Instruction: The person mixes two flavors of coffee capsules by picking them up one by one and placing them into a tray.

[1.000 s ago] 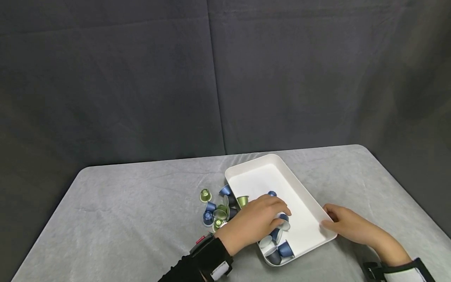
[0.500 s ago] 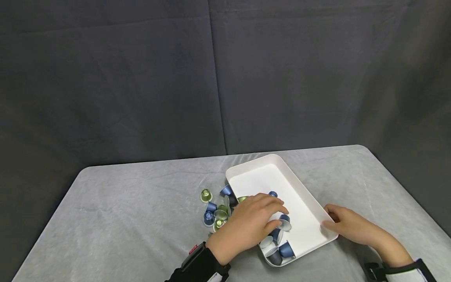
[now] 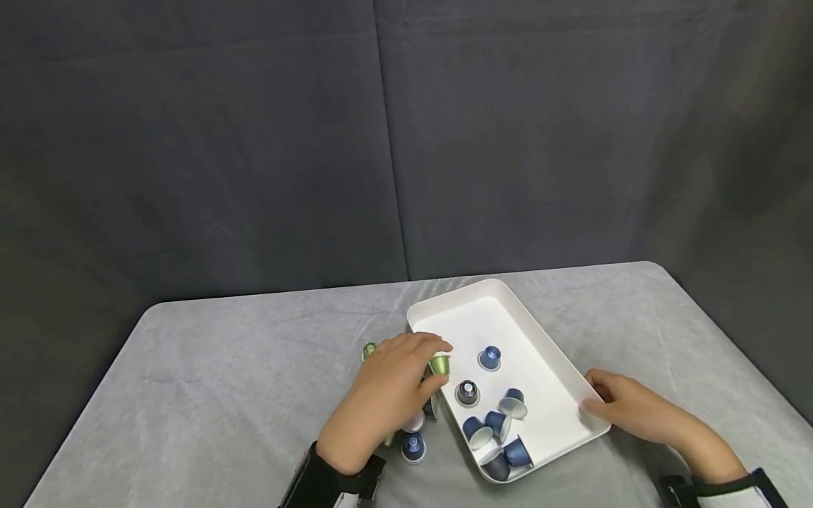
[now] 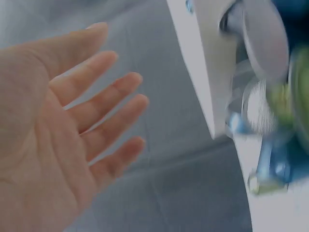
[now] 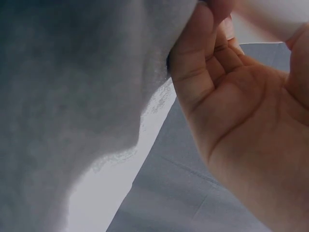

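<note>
My left hand hovers at the left edge of the white tray, beside a green coffee capsule just inside that edge. In the left wrist view, its fingers are spread and hold nothing. The tray's right corner is pinched between the thumb and fingers of my right hand. Blue and dark capsules lie in the tray, among them an upright blue one and an upright dark one. Part of the pile on the table is hidden under my left hand.
Outside the tray, a blue capsule stands below my left hand, and a green one peeks out above it. Grey cloth covers the table, which ends at a dark curtain behind.
From over the tray's middle, my left hand has drawn back left to its edge. The upright dark capsule in the tray now shows. My right hand stays at the corner.
</note>
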The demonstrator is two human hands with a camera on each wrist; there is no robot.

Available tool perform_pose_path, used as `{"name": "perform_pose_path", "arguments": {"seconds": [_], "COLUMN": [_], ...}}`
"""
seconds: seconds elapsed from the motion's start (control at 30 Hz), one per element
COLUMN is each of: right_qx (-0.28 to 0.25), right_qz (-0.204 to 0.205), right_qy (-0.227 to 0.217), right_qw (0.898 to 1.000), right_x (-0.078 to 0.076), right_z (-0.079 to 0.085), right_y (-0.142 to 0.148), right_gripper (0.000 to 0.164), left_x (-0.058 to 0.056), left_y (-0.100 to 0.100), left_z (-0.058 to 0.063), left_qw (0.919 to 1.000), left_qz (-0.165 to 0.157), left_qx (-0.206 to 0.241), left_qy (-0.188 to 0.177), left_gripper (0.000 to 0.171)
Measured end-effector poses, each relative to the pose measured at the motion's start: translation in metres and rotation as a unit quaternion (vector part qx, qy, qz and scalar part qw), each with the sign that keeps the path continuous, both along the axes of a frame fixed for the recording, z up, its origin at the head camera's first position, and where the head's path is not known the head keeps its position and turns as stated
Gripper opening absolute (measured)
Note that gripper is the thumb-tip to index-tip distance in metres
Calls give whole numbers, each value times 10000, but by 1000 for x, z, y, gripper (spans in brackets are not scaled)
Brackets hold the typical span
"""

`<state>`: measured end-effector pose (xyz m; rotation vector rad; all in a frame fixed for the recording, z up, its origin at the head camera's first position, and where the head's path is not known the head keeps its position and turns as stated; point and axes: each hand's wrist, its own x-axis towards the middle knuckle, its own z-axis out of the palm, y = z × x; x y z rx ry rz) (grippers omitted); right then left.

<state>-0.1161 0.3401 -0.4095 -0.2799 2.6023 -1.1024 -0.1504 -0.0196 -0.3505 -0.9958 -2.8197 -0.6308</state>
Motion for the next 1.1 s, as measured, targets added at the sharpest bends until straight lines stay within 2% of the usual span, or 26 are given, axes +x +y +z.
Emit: {"name": "perform_pose_path", "arguments": {"seconds": [0.2, 0.43, 0.63, 0.83, 1.1], "right_qx": [6, -16, -127, -35, -163], "right_qz": [-16, 17, 52, 6, 91], "right_qy": [20, 16, 15, -1, 62], "right_qw": [10000, 10000, 9999, 10000, 9998], "right_x": [-1, -1, 0, 2, 3], "right_z": [-2, -5, -6, -7, -9], "right_y": [0, 3, 3, 5, 8], "right_gripper": [11, 11, 12, 12, 10], "left_x": [-9, -13, -18, -23, -26], "left_y": [-27, -37, -41, -40, -36], "left_z": [-2, -9, -18, -26, -37], "left_qw": [9980, 9946, 9922, 9911, 9929], "left_qz": [556, 928, 1089, 1118, 951], "left_qx": [90, -142, -368, -435, -363], "left_qy": [-286, -436, -475, -579, -620], "left_gripper": [40, 41, 39, 34, 33]}}
